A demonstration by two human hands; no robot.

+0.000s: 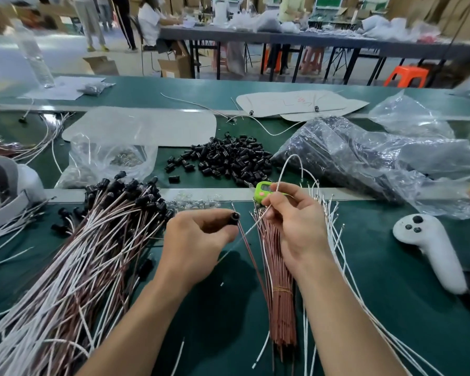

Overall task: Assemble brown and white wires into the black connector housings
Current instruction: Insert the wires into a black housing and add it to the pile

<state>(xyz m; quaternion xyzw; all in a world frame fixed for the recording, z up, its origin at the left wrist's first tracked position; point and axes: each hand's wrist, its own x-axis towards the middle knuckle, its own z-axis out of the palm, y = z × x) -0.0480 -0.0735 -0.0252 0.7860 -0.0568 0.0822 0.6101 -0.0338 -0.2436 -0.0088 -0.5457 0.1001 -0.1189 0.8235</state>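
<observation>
The left hand (198, 245) is curled, with thumb and forefinger pinching a single black connector housing (234, 217), held above the green table mat (391, 294) with its open end turned toward the other hand. A thin brown wire (250, 253) trails down and nearward from just beside that housing. It looks as if it is already seated in it, though the joint is too small to be sure.

The right hand (296, 223) sits just right of the housing, its fingertips pinching a white wire (248, 229). That wire slants down to the left beneath the housing and loops up beyond the hand. A small green counter (263, 189) shows at the far side of this hand's fingers.

Under the right wrist lies a bundle of brown wires (280, 316), bound with a thin yellow band (281, 290). Loose white wires (345, 267) fan out on its right.

To the left, a big heap of finished brown-and-white leads (79, 261) spreads across the mat, their black housings at the far end. Farther off, in the middle, sits a pile of loose black housings (228, 158), with crumpled clear plastic bags (364, 158) on the right. A white handheld controller (432, 248) lies on the mat at the right.
</observation>
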